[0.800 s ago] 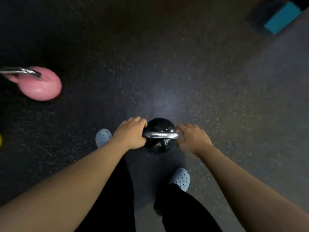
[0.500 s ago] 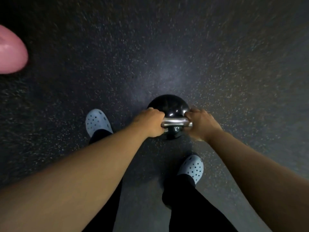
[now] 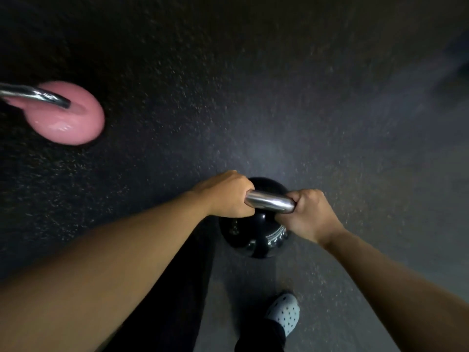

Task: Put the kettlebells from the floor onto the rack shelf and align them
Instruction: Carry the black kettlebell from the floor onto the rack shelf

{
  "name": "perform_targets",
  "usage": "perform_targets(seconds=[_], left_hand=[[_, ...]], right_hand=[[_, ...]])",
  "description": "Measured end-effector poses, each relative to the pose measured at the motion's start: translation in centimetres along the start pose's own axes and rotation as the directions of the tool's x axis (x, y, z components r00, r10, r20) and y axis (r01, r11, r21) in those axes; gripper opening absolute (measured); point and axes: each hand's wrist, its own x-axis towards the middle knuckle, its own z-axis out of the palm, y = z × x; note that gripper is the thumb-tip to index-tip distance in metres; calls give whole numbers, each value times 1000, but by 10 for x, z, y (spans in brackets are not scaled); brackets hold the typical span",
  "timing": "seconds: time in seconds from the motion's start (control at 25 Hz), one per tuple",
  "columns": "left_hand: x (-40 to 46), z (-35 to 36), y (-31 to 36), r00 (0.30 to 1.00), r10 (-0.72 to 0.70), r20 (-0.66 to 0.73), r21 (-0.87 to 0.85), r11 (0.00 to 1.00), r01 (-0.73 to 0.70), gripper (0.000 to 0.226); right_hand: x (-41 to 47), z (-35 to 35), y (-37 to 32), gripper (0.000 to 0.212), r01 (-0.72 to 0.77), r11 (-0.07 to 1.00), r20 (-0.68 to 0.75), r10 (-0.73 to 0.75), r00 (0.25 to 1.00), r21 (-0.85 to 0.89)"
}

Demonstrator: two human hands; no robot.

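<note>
Gym or fitness room, dark speckled rubber floor (image 3: 279, 97), glossy pink round kettlebell with a chrome steel handle (image 3: 66, 120) standing on it, glossy black round kettlebell with a chrome handle (image 3: 253, 237) nearby

Glossy black kettlebell (image 3: 253, 237) (chrome handle), pink kettlebell (image 3: 68, 123) far left

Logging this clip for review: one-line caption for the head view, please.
Both hands, left and right, grip the steel handle of a black kettlebell; a pink kettlebell sits on the dark floor.
</note>
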Motion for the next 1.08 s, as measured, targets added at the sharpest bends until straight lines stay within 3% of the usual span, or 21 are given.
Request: perform_targets(seconds=[0.28, 0.64, 0.88, 1.08], left_hand=[[-34, -226, -49, 978, -4, -211, 5, 1000, 6, 26], [-53, -517, -147, 848, -55, -528, 129, 981, 145, 14], [-46, -683, -216, 715, -200, -670, 83, 937, 339, 23], [-54, -807, -294, 653, -177, -736, 73, 939, 337, 31]], right_hand=[[134, -96, -196, 12, 169, 975, -78, -181, 980, -143], [357, -192, -417, 9, 460, 878, -139, -476, 869, -131], [513, -247, -562, 9, 581, 774, -24, -605, 796, -252], [613, -270, -692, 15, 624, 731, 20, -645, 764, -276]])
